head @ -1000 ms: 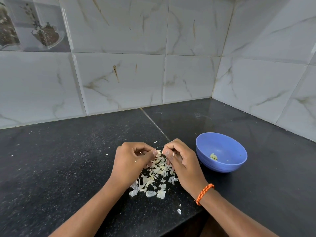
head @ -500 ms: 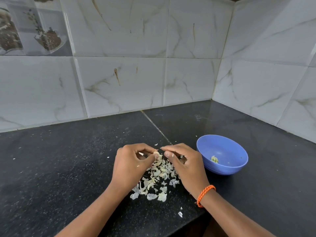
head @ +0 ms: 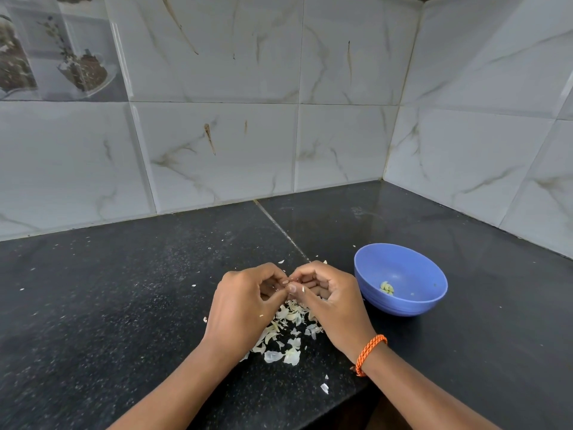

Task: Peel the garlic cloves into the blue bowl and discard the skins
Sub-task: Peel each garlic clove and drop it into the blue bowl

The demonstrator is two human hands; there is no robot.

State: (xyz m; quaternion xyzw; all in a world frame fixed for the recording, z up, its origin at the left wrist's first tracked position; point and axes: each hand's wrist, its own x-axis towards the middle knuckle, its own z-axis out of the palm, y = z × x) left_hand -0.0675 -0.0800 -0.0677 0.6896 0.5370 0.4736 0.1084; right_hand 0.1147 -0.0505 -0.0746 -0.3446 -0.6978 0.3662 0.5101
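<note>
My left hand (head: pixel 245 308) and my right hand (head: pixel 328 299) meet fingertip to fingertip above a heap of pale garlic skins (head: pixel 288 330) on the black counter. Both have curled fingers and pinch a small garlic clove (head: pixel 290 282) between them; the clove is almost wholly hidden by the fingers. To the right of my right hand stands the blue bowl (head: pixel 424 305), upright, with a few peeled cloves (head: pixel 387 288) lying in its bottom.
The black stone counter (head: pixel 124 305) runs into a corner of white marble-look wall tiles (head: pixel 341 144). Stray skin flakes (head: pixel 324 388) lie near the counter's front edge. An orange braided band (head: pixel 369 352) is on my right wrist.
Both hands have closed in on each other and lifted slightly over the skins, thumbs now touching. The bowl has not moved on the counter.
</note>
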